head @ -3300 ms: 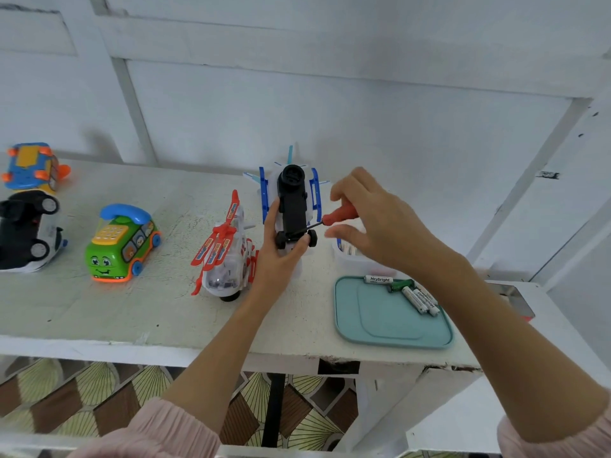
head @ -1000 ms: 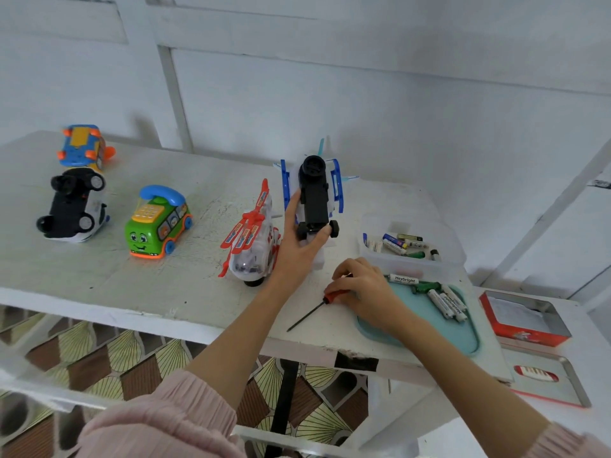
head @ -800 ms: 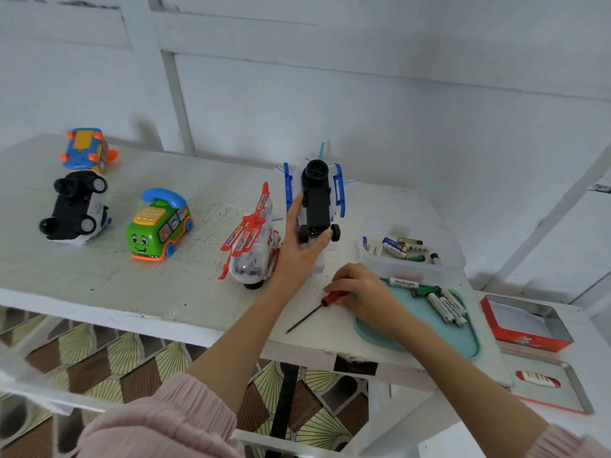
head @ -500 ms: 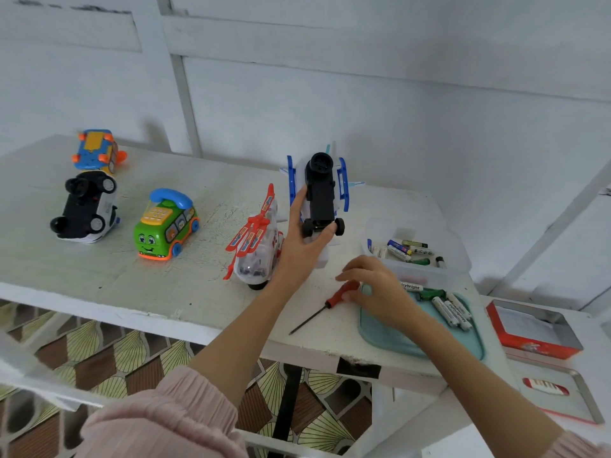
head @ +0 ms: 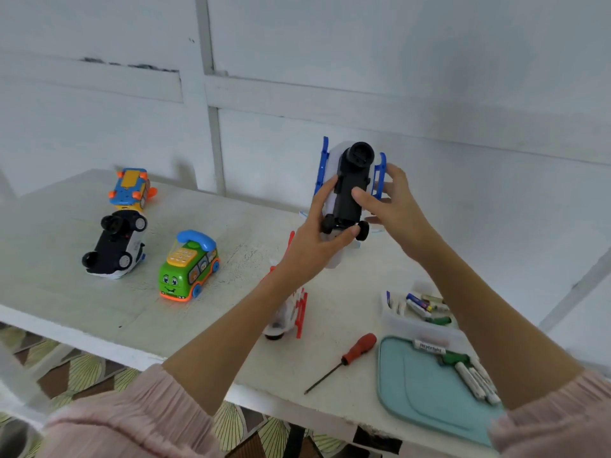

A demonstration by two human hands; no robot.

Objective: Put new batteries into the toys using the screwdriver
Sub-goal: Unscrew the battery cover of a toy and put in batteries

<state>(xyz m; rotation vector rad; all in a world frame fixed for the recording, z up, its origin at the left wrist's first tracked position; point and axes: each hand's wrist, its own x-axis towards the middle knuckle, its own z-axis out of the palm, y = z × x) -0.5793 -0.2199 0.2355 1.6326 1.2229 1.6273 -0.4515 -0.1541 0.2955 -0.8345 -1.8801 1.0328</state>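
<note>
A white toy plane (head: pixel 351 190) with blue wings and a black underside is held up above the table, belly toward me. My left hand (head: pixel 317 239) grips it from the left and below, thumb by the wheels. My right hand (head: pixel 391 203) holds its right side, thumb pressed on the black underside. The red-handled screwdriver (head: pixel 347 357) lies loose on the table near the front edge. Fresh batteries (head: pixel 471 375) lie on a teal tray (head: pixel 416 391).
A clear box with several batteries (head: pixel 420 305) stands behind the tray. A red and white helicopter toy (head: pixel 291 312) sits partly hidden under my left forearm. A green bus toy (head: pixel 188 266), a black and white car (head: pixel 115 246) and a blue-orange toy (head: pixel 130 186) stand at left.
My right hand let go of the screwdriver on the table and rose to the plane. Both hands now hold the plane lifted higher.
</note>
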